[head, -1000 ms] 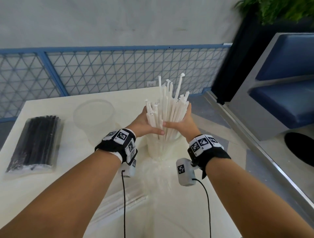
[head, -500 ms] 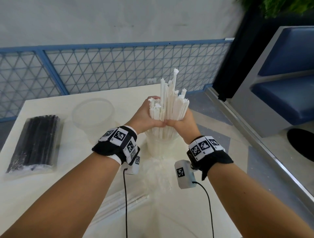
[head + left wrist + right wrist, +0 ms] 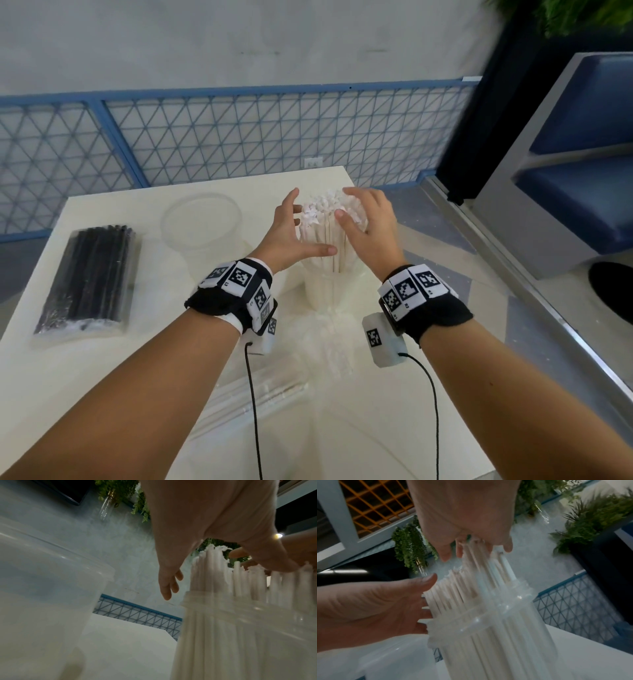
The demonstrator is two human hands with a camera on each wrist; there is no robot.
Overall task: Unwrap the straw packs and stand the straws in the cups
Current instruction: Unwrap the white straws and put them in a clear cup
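A bundle of white paper-wrapped straws (image 3: 323, 226) stands upright in a clear cup (image 3: 325, 291) at the middle of the white table (image 3: 102, 359). My left hand (image 3: 289, 233) is open at the bundle's left side, its thumb lying across the front of the straws. My right hand (image 3: 364, 222) is open on the right, with relaxed fingers resting over the straw tops (image 3: 471, 555). In the left wrist view the left hand's fingers (image 3: 169, 585) are spread beside the straws (image 3: 214, 574). A second clear cup (image 3: 202, 222) stands empty to the left. A sealed pack of black straws (image 3: 87, 277) lies at the table's left.
An empty clear wrapper (image 3: 260, 394) lies on the table under my forearms. A blue mesh fence (image 3: 239, 137) runs behind the table. A grey and blue bench (image 3: 565, 188) stands to the right, beyond the table's right edge.
Both hands gripped the white straw bundle above the cup before. Now they have let go and opened, and the straws have sunk lower into the cup.
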